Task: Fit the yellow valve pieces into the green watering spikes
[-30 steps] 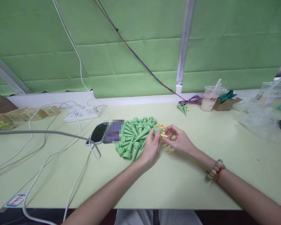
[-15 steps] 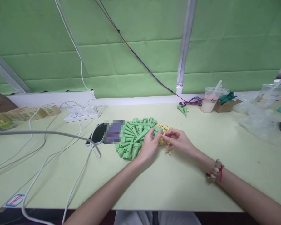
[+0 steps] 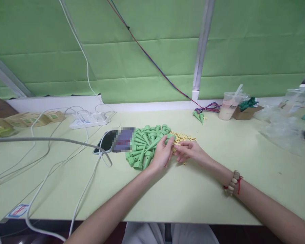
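The left hand (image 3: 162, 154) is grasping a green piece (image 3: 170, 136), its fingers partly covering it. The right hand (image 3: 193, 151) is pinching a small yellow piece (image 3: 177, 144) by its fingertips, holding it close beside the green one; whether the two pieces are touching, I cannot tell. Just left of the hands, a pile of green spikes (image 3: 139, 157) is lying on the desk (image 3: 208, 200), while a scatter of yellow pieces (image 3: 184, 136) is spreading behind the right hand. A beaded bracelet (image 3: 233, 183) is circling the right wrist. Farther left, a dark phone (image 3: 107, 142) is resting beside a blurred flat item (image 3: 123, 139), and a white power strip (image 3: 90, 121) is sitting behind them. Toward the back right, two green spikes (image 3: 199, 117) are lying near a plastic cup (image 3: 228, 106), which is standing beside a small cardboard box (image 3: 244, 113).
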### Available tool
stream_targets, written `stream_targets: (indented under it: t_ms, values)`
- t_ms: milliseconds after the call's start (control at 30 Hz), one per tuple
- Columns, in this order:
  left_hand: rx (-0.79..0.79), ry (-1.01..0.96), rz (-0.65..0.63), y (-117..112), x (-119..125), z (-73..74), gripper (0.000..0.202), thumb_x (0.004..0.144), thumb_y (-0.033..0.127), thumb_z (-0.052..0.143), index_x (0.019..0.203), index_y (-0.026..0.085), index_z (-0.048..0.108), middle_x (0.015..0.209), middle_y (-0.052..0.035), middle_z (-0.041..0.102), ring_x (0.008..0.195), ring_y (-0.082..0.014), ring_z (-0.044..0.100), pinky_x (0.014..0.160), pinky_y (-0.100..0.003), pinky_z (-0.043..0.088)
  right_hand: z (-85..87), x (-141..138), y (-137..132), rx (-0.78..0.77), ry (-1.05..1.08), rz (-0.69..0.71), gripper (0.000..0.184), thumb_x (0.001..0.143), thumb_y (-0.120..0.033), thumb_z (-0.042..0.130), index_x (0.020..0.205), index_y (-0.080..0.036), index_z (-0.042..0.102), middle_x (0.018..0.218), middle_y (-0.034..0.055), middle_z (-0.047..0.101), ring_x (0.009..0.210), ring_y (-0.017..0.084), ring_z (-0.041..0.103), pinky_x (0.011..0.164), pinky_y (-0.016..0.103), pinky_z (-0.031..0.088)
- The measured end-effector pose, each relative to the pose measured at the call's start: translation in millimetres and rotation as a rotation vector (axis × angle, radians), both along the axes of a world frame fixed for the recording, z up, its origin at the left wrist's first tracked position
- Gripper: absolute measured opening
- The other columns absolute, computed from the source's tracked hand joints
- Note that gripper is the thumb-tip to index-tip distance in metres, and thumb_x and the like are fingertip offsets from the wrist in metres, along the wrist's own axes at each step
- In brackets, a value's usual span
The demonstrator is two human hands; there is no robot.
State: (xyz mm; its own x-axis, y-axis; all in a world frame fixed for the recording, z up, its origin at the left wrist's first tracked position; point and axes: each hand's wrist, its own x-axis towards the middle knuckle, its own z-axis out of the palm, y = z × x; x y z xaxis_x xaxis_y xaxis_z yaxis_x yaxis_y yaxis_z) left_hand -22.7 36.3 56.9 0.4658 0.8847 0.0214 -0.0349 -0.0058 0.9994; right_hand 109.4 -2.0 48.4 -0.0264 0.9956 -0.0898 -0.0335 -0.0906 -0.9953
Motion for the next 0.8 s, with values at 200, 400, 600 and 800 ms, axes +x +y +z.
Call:
stream_targets:
  t_ms: [200, 400, 600, 800]
  values:
    - [-0.077, -0.031, 0.053, -5.4, 2.8, 2.3, 0.050, 0.081, 0.044, 0.051, 0.120, 0.015, 0.041, 0.035, 0.0138, 0.031, 0.023, -0.0046, 0.023, 0.027, -0.018, 0.015, -3.7, 0.1, -2.6, 0.203, -0.233, -0.133, 0.028, 0.067, -0.037, 0.069, 0.084, -0.016, 0.062, 0.073, 0.0045, 0.066, 0.070, 0.019, 0.065, 0.063, 0.031, 0.055]
    - [-0.151, -0.020, -0.111, -5.0, 3.2, -3.5, 0.034, 0.081, 0.052, 0.043, 0.081, 0.019, 0.049, 0.034, 0.0116, 0.028, 0.023, -0.0049, 0.017, 0.024, -0.018, 0.011, -5.3, 10.4, -2.9, 0.646, -0.568, -0.249, 0.008, 0.071, -0.016, 0.054, 0.065, -0.020, 0.057, 0.080, 0.0049, 0.058, 0.080, 0.019, 0.060, 0.062, 0.029, 0.054]
    - [-0.100, -0.016, -0.029, -1.0, 3.5, -5.5, 0.035, 0.083, 0.053, 0.040, 0.084, 0.019, 0.048, 0.033, 0.0120, 0.029, 0.022, -0.0053, 0.018, 0.024, -0.017, 0.013, -1.1, 4.8, -0.8, 0.197, -0.141, -0.162, 0.031, 0.070, -0.031, 0.064, 0.098, -0.019, 0.057, 0.089, 0.0053, 0.061, 0.071, 0.017, 0.063, 0.055, 0.029, 0.056]
    - [0.000, 0.036, 0.050, -2.0, 2.8, -4.3, 0.059, 0.079, 0.050, 0.052, 0.124, 0.013, 0.042, 0.036, 0.0132, 0.031, 0.024, -0.0037, 0.022, 0.027, -0.017, 0.015, -6.0, 4.1, 2.5, 0.071, -0.006, -0.123, 0.030, 0.064, -0.042, 0.071, 0.071, -0.014, 0.062, 0.067, 0.0028, 0.064, 0.062, 0.013, 0.063, 0.064, 0.026, 0.055]
